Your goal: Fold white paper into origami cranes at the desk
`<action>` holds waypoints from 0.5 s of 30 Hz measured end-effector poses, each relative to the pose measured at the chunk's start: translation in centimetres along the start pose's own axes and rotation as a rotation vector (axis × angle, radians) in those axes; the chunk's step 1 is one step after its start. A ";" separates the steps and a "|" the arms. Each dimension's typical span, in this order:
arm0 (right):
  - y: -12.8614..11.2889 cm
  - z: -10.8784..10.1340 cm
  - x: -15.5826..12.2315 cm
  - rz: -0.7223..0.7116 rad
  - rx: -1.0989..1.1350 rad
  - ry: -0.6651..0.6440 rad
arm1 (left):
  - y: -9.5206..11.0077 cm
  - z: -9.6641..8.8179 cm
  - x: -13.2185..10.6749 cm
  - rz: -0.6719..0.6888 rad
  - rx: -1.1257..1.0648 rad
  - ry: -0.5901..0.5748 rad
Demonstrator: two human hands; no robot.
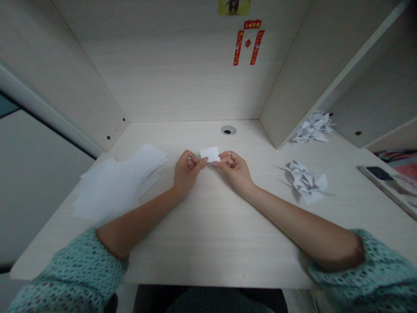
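Between my two hands, just above the middle of the desk, is a small white piece of paper [210, 153], roughly rectangular. My left hand [188, 170] pinches its lower left corner between thumb and curled fingers. On the other side my right hand [235, 169] grips the right edge, with its thumb along the bottom. Whether the paper is folded I cannot tell. A spread pile of white paper sheets [110, 187] lies to the left of my left hand. To the right of my right hand sits a loose heap of folded white paper pieces [305, 179].
A second heap of folded paper [314, 126] lies by the upright divider [293, 87]. On the far right rests a flat tablet-like object [391, 187] with a dark phone-shaped item on it. A round cable hole [228, 130] is near the back panel, which bears red stickers [248, 42].
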State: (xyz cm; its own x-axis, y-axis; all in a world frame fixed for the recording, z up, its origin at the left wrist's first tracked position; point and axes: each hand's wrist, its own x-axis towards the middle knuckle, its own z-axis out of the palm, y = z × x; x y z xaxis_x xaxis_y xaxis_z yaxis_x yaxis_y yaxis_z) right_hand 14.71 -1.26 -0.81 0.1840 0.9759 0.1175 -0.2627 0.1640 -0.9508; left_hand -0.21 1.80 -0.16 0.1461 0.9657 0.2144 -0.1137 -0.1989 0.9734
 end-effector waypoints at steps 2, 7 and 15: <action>-0.1 0.1 -0.1 -0.013 -0.011 -0.010 | 0.0 0.0 -0.1 0.025 0.047 0.003; -0.3 0.4 -0.4 -0.006 -0.048 0.002 | 0.3 -0.1 -0.6 0.065 0.210 0.005; -0.3 0.4 -0.4 0.020 -0.049 0.017 | -0.2 0.0 -0.1 -0.002 0.032 -0.017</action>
State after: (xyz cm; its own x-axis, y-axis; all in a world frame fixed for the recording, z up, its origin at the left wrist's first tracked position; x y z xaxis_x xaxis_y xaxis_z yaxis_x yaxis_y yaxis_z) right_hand 14.30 -1.68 -0.40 0.1956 0.9762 0.0942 -0.2200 0.1373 -0.9658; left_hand -0.17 1.77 -0.32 0.1630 0.9632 0.2137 -0.0822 -0.2026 0.9758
